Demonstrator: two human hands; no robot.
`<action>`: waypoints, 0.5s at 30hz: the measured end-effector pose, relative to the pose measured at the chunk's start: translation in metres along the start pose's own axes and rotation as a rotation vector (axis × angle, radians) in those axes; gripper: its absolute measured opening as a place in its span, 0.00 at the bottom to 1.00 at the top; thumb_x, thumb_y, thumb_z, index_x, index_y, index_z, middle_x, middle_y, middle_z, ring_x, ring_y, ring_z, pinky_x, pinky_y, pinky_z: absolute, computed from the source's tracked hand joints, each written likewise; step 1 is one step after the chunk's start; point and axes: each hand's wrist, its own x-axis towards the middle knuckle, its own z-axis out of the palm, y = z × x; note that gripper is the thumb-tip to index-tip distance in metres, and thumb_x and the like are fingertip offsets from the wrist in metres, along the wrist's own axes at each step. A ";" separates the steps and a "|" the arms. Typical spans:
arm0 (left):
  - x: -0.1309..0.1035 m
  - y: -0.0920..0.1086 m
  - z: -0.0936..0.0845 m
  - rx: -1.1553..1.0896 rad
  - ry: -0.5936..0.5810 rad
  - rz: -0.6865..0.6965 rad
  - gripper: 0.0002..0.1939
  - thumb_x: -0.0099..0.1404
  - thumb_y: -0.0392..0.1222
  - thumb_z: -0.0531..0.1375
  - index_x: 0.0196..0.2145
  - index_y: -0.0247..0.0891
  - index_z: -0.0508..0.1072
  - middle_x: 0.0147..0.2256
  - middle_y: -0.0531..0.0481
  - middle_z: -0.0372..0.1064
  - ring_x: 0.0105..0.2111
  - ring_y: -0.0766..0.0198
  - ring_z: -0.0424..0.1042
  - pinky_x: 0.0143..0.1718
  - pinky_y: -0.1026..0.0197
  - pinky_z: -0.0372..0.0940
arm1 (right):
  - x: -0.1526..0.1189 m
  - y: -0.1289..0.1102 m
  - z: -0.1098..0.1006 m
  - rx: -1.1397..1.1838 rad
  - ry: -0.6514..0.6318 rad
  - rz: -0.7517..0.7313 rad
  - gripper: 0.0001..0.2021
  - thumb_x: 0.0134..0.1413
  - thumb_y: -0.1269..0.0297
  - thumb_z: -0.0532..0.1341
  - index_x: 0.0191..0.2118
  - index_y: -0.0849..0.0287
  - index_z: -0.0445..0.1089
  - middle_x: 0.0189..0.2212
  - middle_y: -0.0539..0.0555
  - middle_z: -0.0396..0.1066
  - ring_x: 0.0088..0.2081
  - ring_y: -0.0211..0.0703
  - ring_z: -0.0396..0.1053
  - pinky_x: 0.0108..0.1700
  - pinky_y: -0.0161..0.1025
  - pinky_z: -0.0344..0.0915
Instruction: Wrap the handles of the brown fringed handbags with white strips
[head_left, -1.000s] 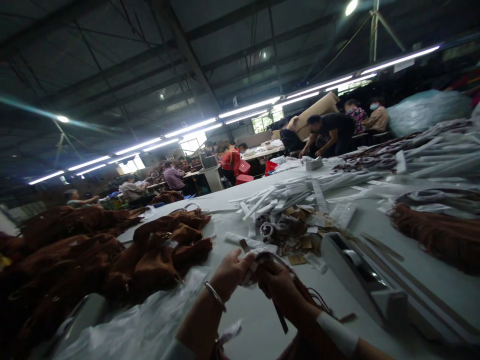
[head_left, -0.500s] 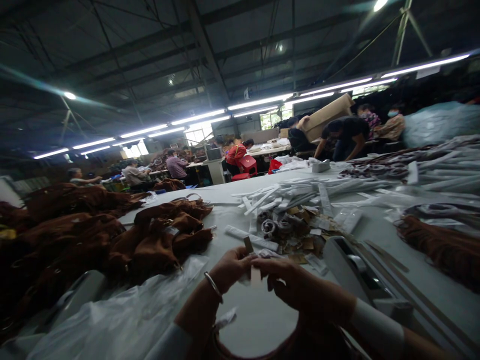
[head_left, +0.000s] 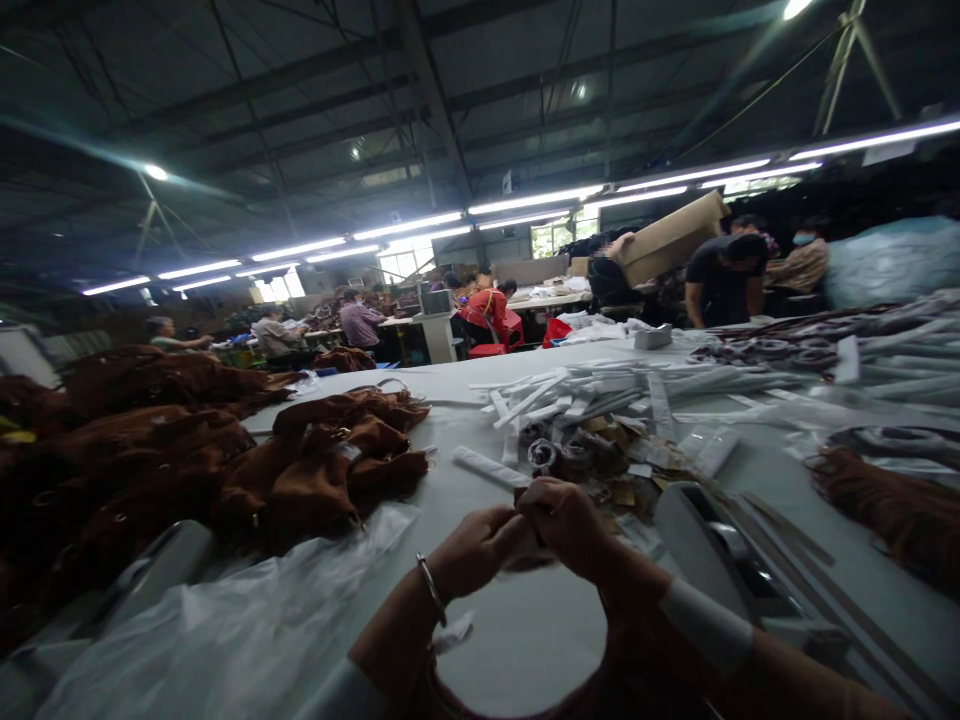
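Observation:
My left hand [head_left: 486, 545], with a silvery bangle at the wrist, has its fingers pressed together against those of my right hand [head_left: 564, 520]. Both pinch something small and dark at their meeting point; the fingers mostly hide it. A dark brown strap [head_left: 596, 675] curves in a loop below my hands, over the pale table [head_left: 525, 630]. On the loop's left side hangs a small white wrapped piece [head_left: 456, 632]. Just beyond my hands lie a white wrapped strip [head_left: 491, 468] and a heap of small brown tags [head_left: 622, 490].
Brown bags [head_left: 322, 470] are piled at left, beside clear plastic [head_left: 247, 610]. A grey tape dispenser [head_left: 701, 550] stands at right, near brown fringed material [head_left: 892, 500]. White wrapped strips [head_left: 600, 385] lie farther back. Several people work beyond the table, one near a brown roll [head_left: 675, 240].
My right hand has risen and closed in against my left. The pale tag and brown piece between them are now mostly hidden. The person in black at the back has shifted right.

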 end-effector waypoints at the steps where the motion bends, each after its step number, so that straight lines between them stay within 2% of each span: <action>1: 0.000 -0.003 0.002 0.046 0.026 0.006 0.21 0.63 0.56 0.59 0.36 0.32 0.77 0.29 0.51 0.69 0.29 0.64 0.62 0.30 0.65 0.57 | 0.000 0.000 -0.002 0.010 -0.005 0.000 0.10 0.54 0.69 0.60 0.23 0.61 0.72 0.26 0.51 0.69 0.29 0.38 0.66 0.32 0.33 0.59; 5: 0.001 -0.014 0.012 0.079 0.074 0.008 0.18 0.63 0.52 0.60 0.34 0.32 0.77 0.26 0.52 0.68 0.26 0.67 0.60 0.28 0.66 0.55 | 0.004 -0.006 -0.020 -0.065 -0.148 -0.122 0.07 0.53 0.66 0.63 0.26 0.60 0.74 0.32 0.54 0.71 0.33 0.40 0.68 0.36 0.34 0.61; 7: 0.002 -0.016 0.015 0.063 0.084 0.004 0.16 0.63 0.50 0.61 0.33 0.32 0.78 0.25 0.52 0.67 0.25 0.68 0.60 0.27 0.66 0.55 | 0.005 -0.013 -0.026 -0.211 -0.232 -0.185 0.09 0.53 0.66 0.63 0.24 0.59 0.73 0.27 0.52 0.69 0.28 0.37 0.64 0.32 0.34 0.57; 9: 0.003 -0.015 0.016 0.042 0.088 -0.005 0.15 0.62 0.48 0.61 0.31 0.31 0.78 0.23 0.52 0.66 0.24 0.69 0.58 0.25 0.66 0.53 | 0.004 -0.018 -0.025 -0.260 -0.251 -0.193 0.11 0.53 0.65 0.63 0.21 0.59 0.70 0.22 0.50 0.66 0.25 0.35 0.59 0.30 0.34 0.53; 10: 0.003 -0.014 0.017 0.016 0.087 -0.006 0.15 0.62 0.48 0.62 0.30 0.31 0.78 0.23 0.52 0.66 0.23 0.69 0.58 0.24 0.66 0.53 | 0.003 -0.019 -0.022 -0.207 -0.204 -0.161 0.12 0.53 0.63 0.64 0.21 0.59 0.69 0.20 0.50 0.65 0.24 0.35 0.58 0.29 0.35 0.52; 12: 0.004 -0.012 0.016 -0.058 0.084 -0.008 0.18 0.61 0.51 0.63 0.32 0.30 0.78 0.24 0.50 0.70 0.23 0.67 0.61 0.25 0.65 0.55 | -0.001 -0.015 -0.019 0.044 0.017 0.004 0.16 0.54 0.55 0.63 0.21 0.59 0.66 0.18 0.49 0.61 0.22 0.35 0.55 0.26 0.35 0.50; 14: 0.003 -0.012 0.016 -0.136 0.072 -0.017 0.22 0.59 0.55 0.65 0.35 0.29 0.79 0.28 0.45 0.74 0.26 0.64 0.67 0.28 0.64 0.61 | -0.004 -0.005 -0.027 0.329 0.261 0.219 0.21 0.56 0.46 0.59 0.22 0.58 0.66 0.16 0.47 0.57 0.19 0.34 0.51 0.22 0.34 0.48; 15: 0.002 -0.012 0.015 -0.174 0.071 -0.025 0.24 0.58 0.57 0.66 0.36 0.29 0.79 0.30 0.43 0.76 0.28 0.62 0.70 0.30 0.62 0.63 | -0.006 0.002 -0.036 0.394 0.315 0.295 0.22 0.56 0.44 0.58 0.23 0.58 0.65 0.15 0.46 0.56 0.18 0.33 0.49 0.21 0.34 0.46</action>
